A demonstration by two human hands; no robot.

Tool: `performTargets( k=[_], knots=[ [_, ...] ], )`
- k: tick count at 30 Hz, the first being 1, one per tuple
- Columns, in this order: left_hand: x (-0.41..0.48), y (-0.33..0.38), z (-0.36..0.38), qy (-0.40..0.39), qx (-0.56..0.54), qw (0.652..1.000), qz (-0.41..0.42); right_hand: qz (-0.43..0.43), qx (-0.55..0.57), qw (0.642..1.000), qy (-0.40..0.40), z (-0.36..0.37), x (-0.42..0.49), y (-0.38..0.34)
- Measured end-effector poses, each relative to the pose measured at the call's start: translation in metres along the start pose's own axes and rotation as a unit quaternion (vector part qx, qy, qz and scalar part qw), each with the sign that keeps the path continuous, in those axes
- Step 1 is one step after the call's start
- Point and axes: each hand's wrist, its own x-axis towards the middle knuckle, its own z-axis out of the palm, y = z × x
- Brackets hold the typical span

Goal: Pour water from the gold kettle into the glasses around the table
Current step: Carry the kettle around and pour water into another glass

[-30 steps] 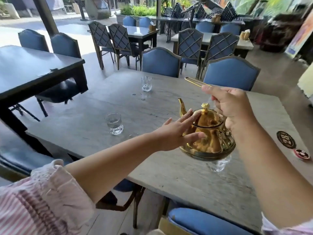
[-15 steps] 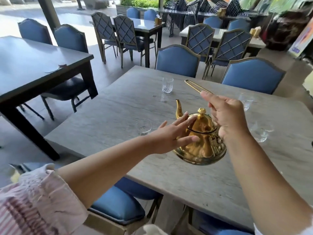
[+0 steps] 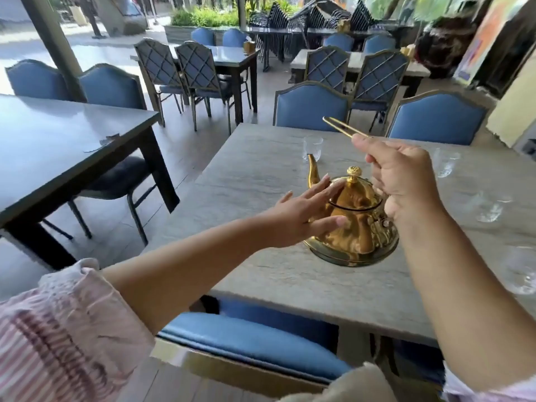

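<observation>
The right hand [image 3: 403, 178] grips the shiny gold metal kettle's [image 3: 352, 219] thin handle while the open left hand [image 3: 301, 216] steadies its side above the grey stone counter [image 3: 255, 181].

The gold kettle [image 3: 352, 221], carried by the right hand [image 3: 403, 181] and steadied by the left hand [image 3: 301, 219], has travelled along the desk [image 3: 261, 175] toward the far-edge glass [image 3: 312, 147], its spout now just before it.
</observation>
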Motion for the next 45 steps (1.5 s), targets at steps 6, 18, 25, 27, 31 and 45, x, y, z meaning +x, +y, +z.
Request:
performTargets(
  k=[6,18,25,27,31,45],
  knots=[
    [-0.051,-0.055,-0.032,-0.050,-0.007,0.999,0.006,0.029,0.003,0.998,0.050,0.077,-0.036,0.013],
    [-0.099,-0.147,-0.070,-0.040,-0.016,0.999,-0.013,0.045,-0.008,0.999,0.021,0.189,-0.034,0.033],
    [-0.091,-0.227,-0.111,-0.077,-0.010,0.997,0.025,0.053,-0.020,0.998,0.043,0.262,-0.010,0.045],
    [-0.088,-0.252,-0.127,-0.100,-0.020,0.994,0.040,0.050,-0.021,0.996,0.067,0.286,-0.004,0.049],
    [-0.081,-0.297,-0.156,-0.140,-0.009,0.987,0.076,0.050,-0.011,0.990,0.133,0.331,0.005,0.060],
    [-0.009,-0.398,-0.187,-0.239,0.021,0.957,0.161,0.057,0.021,0.957,0.282,0.405,0.066,0.111]
  ],
)
